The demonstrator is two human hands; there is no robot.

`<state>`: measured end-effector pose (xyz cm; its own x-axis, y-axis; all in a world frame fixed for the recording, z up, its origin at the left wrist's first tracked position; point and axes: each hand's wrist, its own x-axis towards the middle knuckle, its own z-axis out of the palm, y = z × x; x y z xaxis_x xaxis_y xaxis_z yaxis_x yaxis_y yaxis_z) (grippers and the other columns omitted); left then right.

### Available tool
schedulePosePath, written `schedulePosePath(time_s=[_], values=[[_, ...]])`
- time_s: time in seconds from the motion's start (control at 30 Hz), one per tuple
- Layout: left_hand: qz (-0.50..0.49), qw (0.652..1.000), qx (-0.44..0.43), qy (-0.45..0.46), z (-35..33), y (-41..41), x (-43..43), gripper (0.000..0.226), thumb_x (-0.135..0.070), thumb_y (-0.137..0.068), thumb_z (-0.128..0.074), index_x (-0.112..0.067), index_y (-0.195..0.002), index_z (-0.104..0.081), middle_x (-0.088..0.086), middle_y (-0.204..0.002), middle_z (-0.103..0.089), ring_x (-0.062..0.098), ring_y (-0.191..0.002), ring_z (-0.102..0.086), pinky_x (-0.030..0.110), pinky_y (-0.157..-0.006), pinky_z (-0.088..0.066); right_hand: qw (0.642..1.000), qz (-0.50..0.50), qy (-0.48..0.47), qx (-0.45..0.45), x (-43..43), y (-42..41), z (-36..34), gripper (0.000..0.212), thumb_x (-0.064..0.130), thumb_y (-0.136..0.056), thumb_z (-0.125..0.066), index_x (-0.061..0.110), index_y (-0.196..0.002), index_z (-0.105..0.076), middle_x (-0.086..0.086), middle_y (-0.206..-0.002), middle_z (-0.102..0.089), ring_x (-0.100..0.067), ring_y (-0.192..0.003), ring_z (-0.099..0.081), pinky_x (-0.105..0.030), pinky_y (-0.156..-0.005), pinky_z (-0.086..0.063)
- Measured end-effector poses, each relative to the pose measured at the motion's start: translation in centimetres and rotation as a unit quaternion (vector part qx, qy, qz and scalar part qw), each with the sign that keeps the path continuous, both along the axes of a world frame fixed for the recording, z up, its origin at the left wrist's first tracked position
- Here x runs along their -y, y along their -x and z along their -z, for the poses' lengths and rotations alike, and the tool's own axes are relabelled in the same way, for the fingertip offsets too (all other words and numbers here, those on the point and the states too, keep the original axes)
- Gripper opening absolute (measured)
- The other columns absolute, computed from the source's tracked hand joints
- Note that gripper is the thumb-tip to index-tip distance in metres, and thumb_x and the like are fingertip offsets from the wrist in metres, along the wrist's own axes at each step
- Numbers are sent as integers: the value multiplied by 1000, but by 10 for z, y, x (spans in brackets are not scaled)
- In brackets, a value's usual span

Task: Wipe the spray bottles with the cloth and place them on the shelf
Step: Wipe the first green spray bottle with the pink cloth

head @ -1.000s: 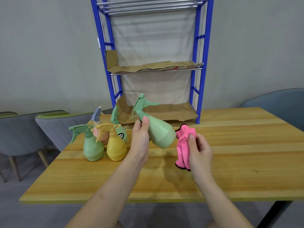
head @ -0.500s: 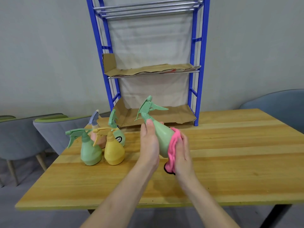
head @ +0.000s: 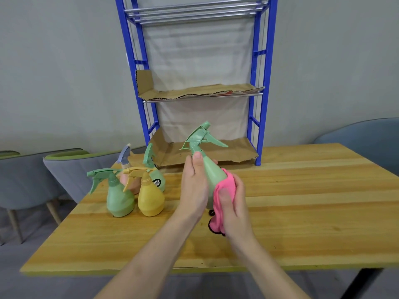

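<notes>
My left hand [head: 194, 186] grips a light green spray bottle [head: 210, 169] by its neck and upper body, holding it upright above the table. My right hand [head: 234, 203] holds a pink cloth [head: 222, 190] pressed against the bottle's right side; the cloth's tail hangs below my palm. Several more spray bottles stand in a cluster at the table's left: a green one [head: 118, 196], a yellow one [head: 150, 197], a pink one with a blue-grey head [head: 126, 160] and another green one [head: 155, 175]. The blue shelf [head: 260, 117] stands at the table's back.
Cardboard sheets line the shelf's lower tier [head: 226, 152] and middle tier [head: 194, 92]; the top tier is bare metal bars. The wooden table [head: 313, 201] spreads to the right. Grey chairs [head: 64, 169] stand at the left, a blue chair [head: 367, 137] at the right.
My right hand brought the pink cloth from beside the bottle onto its right side. The left hand turned the bottle more upright and shifted it slightly right.
</notes>
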<state>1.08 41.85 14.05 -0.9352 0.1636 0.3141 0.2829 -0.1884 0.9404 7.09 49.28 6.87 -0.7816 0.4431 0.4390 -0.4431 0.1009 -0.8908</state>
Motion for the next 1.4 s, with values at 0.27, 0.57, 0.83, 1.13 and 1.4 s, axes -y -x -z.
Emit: schedulePosePath(time_s=[0.27, 0.57, 0.83, 1.13, 1.4], values=[[5, 1000, -11, 13, -7, 3, -5, 34, -48, -112, -27, -21, -117, -48, 5, -104, -64, 20, -94, -63, 27, -82, -55, 989, -30, 139, 35, -9, 6, -14, 53, 75, -90, -43, 38, -128, -54, 2, -122, -68, -9, -102, -70, -22, -83, -57], [56, 997, 59, 1, -14, -23, -16, 42, -57, -102, -53, -16, -112, -57, 5, -99, -67, 17, -90, -69, 40, -84, -60, 986, 118, -103, -59, -12, 6, 6, 68, 67, -103, -41, 30, -158, -28, -5, -155, -42, -23, -140, -50, -51, -109, -51], [108, 994, 17, -30, -17, -11, 3, 25, -40, -109, -46, -21, -115, -62, 1, -104, -78, 18, -99, -74, 38, -92, -61, 974, -71, 213, 33, -13, 5, -17, 61, 73, -97, -43, 32, -140, -58, -1, -132, -72, -24, -123, -69, -51, -110, -51], [85, 992, 66, -58, -9, -16, -4, 42, -50, -110, -36, -17, -119, -60, 15, -112, -69, 19, -99, -68, 45, -95, -59, 974, 155, -155, -51, -6, 10, -4, 64, 47, -105, -41, 15, -159, -28, -2, -155, -34, 3, -142, -35, -9, -109, -36], [96, 995, 27, -26, -9, -8, 5, 31, -43, -107, -51, -17, -122, -58, 7, -109, -72, 13, -95, -72, 32, -83, -61, 985, -46, 166, 22, -7, 4, -30, 47, 64, -92, -43, 45, -133, -57, 9, -131, -70, 3, -81, -70, -9, -63, -52]])
